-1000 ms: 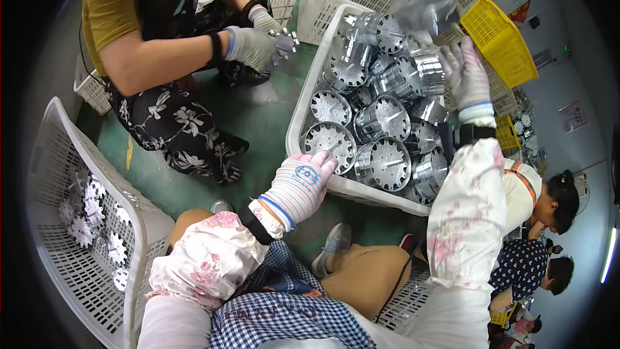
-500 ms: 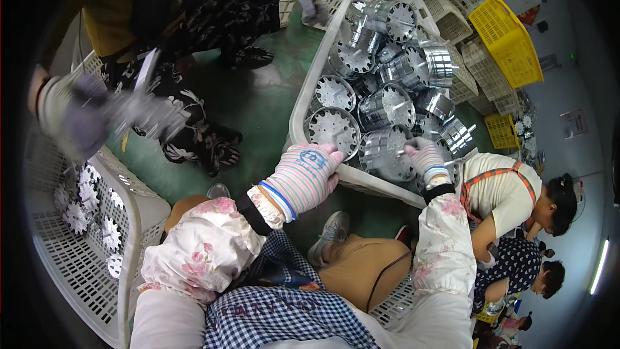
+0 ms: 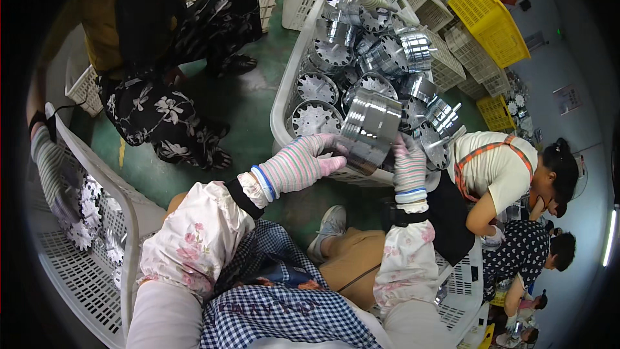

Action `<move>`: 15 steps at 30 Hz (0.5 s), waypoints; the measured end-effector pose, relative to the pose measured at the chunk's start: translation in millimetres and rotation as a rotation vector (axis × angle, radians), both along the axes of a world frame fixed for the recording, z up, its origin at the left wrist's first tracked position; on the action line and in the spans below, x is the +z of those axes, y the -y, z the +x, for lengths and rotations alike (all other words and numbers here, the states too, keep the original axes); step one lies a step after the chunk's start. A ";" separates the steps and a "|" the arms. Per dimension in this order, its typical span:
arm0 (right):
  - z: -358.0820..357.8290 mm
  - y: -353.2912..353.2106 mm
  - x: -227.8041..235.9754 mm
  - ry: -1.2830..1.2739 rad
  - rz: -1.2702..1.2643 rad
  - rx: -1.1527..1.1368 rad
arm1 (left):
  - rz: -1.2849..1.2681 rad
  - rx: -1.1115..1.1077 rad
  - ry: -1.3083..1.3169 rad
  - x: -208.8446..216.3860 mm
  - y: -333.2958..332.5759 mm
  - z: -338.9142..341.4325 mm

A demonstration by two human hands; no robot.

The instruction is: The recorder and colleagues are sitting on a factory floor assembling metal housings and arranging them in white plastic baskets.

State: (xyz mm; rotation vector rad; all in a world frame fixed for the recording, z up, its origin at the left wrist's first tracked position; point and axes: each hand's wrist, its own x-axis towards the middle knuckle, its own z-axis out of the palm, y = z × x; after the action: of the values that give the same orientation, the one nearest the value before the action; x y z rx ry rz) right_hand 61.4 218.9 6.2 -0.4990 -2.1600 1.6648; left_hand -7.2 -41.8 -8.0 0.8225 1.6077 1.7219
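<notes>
A shiny metal cylinder (image 3: pixel 371 130), banded like a stack of rings, is raised at the near edge of a white crate (image 3: pixel 281 116). On its left side, my left hand (image 3: pixel 298 164) grips it in a striped glove. My right hand (image 3: pixel 409 167), in a matching glove, closes on its lower right side; the cylinder partly hides the fingertips. Behind it the crate is heaped with similar metal cylinders (image 3: pixel 314 88), whose end plates have cutouts and some of which show a thin shaft.
A co-worker's gloved hand (image 3: pixel 374 0) reaches into the crate's far end; the other (image 3: pixel 53 178) is in a left crate (image 3: pixel 152 220) holding toothed metal plates (image 3: pixel 90 210). Another person (image 3: pixel 494 171) sits close on my right. Yellow crates (image 3: pixel 489 19) and pale crates stand beyond.
One metal cylinder has come up between my hands, which were reaching at the crate. The co-worker's blurred left-side hand has dropped into the left crate; the other has moved over the metal cylinders.
</notes>
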 end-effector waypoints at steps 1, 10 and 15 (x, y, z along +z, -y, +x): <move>-0.5 1.7 -3.4 0.053 0.016 0.000 | -0.005 -0.006 0.000 3.6 -1.3 0.5; -4.9 12.4 -5.5 0.196 -0.188 0.035 | 0.051 0.049 0.085 8.6 -2.3 -2.8; -3.9 18.0 -3.1 -0.043 0.004 0.061 | 0.059 0.082 0.142 3.4 2.2 -3.9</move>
State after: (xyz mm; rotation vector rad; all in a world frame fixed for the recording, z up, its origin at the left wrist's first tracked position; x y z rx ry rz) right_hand 57.5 200.9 3.1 -0.3967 -2.1672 1.6871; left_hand -11.1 -44.1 -4.5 0.6538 1.5211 1.8500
